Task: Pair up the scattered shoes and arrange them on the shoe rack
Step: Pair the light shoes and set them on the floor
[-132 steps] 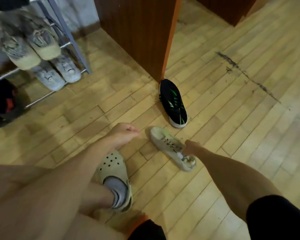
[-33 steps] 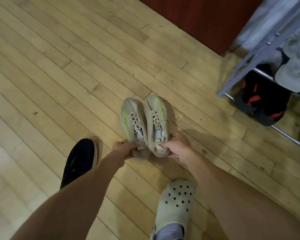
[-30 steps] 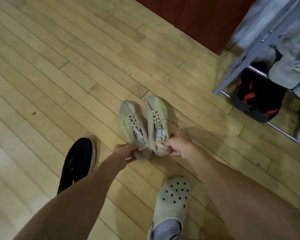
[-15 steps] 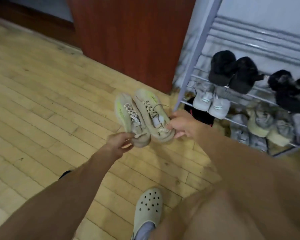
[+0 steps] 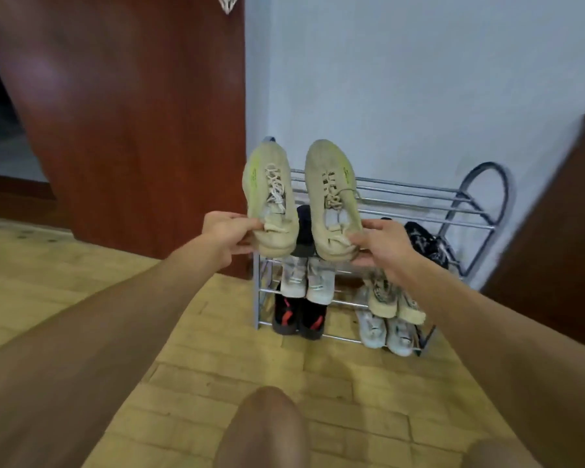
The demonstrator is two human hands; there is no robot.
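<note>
**Sneakers held up before the rack**

Sneakers, a beige pair, both off the floor. Left sneaker [image 5: 270, 201] and right sneaker [image 5: 331, 197] stand side by side, long axes near upright in frame, toes at 12 o'clock, heels at 6, laces facing the camera. A narrow gap between them; they do not touch.

Left hand [image 5: 225, 236] pinches the heel of the left sneaker from the 9 o'clock side, thumb on top, fingers curled beneath. Right hand [image 5: 380, 244] pinches the heel of the right sneaker from 3 o'clock, same hold. Both forearms reach in from the lower corners. Each shoe rises from its hand toward 12.

Shoe rack [image 5: 453, 211], chrome tube, stands behind the pair against a pale wall [image 5: 402, 79]. Top tier bars show bare to the 3 o'clock side of the held pair. Next tier down: a dark shoe [image 5: 304, 228] seen through the gap between the heels, more dark shoes [image 5: 426, 243] at right. Below: white sneakers [image 5: 306, 280] at left, a tan pair [image 5: 390, 298] at right. Lowest tier: black-and-red shoes [image 5: 298, 315] at left, pale grey sneakers [image 5: 384, 332] at right.

Brown wooden panel [image 5: 132, 123] bounds the rack's 9 o'clock end; another dark brown panel [image 5: 561, 248] closes the 3 o'clock side. Wooden floor [image 5: 318, 373] lies open in front of the rack. A knee [image 5: 264, 430] shows at 6 o'clock.
</note>
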